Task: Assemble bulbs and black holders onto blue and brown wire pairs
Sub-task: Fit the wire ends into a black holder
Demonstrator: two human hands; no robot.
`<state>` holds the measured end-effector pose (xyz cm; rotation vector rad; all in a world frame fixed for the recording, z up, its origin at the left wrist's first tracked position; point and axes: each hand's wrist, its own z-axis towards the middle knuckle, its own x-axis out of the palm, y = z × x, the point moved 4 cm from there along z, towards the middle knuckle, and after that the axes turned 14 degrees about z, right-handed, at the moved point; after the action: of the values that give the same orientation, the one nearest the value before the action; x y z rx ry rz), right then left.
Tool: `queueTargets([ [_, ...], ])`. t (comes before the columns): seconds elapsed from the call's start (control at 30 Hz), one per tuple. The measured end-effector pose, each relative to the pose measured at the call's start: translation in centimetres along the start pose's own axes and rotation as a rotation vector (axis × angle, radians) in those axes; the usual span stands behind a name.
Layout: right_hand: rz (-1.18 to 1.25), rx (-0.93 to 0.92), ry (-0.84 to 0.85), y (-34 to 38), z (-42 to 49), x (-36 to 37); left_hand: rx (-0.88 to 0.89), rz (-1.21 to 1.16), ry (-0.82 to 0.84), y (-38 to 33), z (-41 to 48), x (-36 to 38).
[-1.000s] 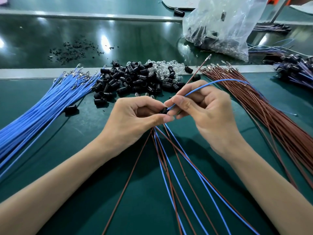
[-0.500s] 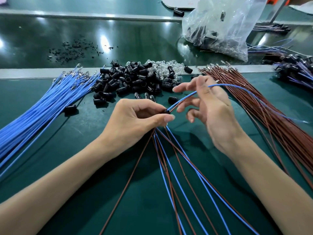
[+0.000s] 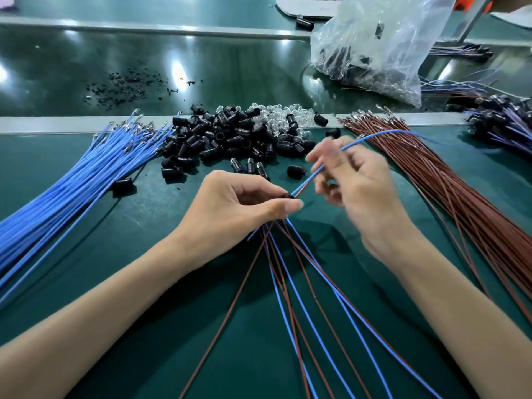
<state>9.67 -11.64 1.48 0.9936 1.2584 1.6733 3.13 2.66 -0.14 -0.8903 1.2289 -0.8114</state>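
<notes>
My left hand (image 3: 241, 208) pinches a small black holder (image 3: 288, 195) between thumb and fingers. A blue wire (image 3: 374, 136) and a brown one run out of the holder toward the upper right. My right hand (image 3: 357, 194) is motion-blurred with its fingers spread loosely, and the blue wire runs across those fingers. Several blue and brown wire pairs (image 3: 302, 298) fan out from under my left hand toward me. Behind my hands lie a pile of black holders (image 3: 230, 139) and clear bulbs (image 3: 283, 116).
A bundle of loose blue wires (image 3: 72, 180) lies at the left, a brown bundle (image 3: 431, 180) at the right. Wired assemblies (image 3: 503, 122) are heaped far right. A plastic bag (image 3: 374, 44) of parts and black scraps (image 3: 129, 84) sit beyond the metal rail (image 3: 57, 125).
My right hand let go of its pinch at the holder, opened and slid up and right along the blue wire. My left hand kept its hold on the holder.
</notes>
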Motion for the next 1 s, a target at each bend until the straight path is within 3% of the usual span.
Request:
queueTargets([
  [0.13,-0.164,-0.013,0.167,-0.4,-0.5,1.2,0.004,-0.024,0.028,-0.1,-0.1,0.1],
  [0.33,0.244,0.072,-0.073,0.2,0.1,-0.4,-0.011,-0.022,0.04,0.2,0.1,0.1],
  [0.57,-0.109,0.055,0.107,0.1,-0.1,0.2,-0.004,-0.044,0.073,0.4,0.1,0.2],
  [0.73,0.133,0.069,-0.076,0.3,0.2,-0.7,0.009,-0.077,0.077,0.5,0.2,0.0],
  [0.9,-0.112,0.091,0.182,-0.2,-0.7,1.2,0.005,-0.081,0.11,0.7,0.1,0.1],
  [1.0,0.008,0.132,0.03,-0.1,-0.2,0.4,-0.007,-0.087,0.117,0.7,0.2,0.0],
])
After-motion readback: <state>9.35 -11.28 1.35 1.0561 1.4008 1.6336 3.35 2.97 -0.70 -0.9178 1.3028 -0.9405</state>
